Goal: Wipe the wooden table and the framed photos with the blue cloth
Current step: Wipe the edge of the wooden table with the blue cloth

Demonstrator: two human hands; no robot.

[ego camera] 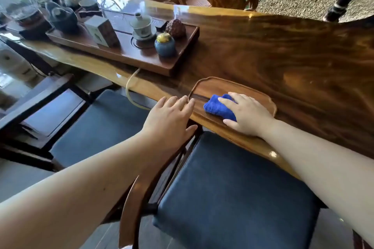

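Note:
The folded blue cloth (217, 107) lies inside a shallow wooden tray (261, 95) near the front edge of the glossy wooden table (293, 56). My right hand (247, 114) presses down on the cloth, fingers spread over it. My left hand (172, 117) hovers just left of the tray, fingers apart, with its fingertips at the tray's left rim and nothing in it. No framed photos are in view.
A dark tea tray (178, 64) at the left holds a lidded cup (141, 25), a blue jar (165, 44), a box (102, 30) and teapots. Two blue-cushioned chairs (232, 188) stand below the table edge. A cable (129, 89) hangs off the front.

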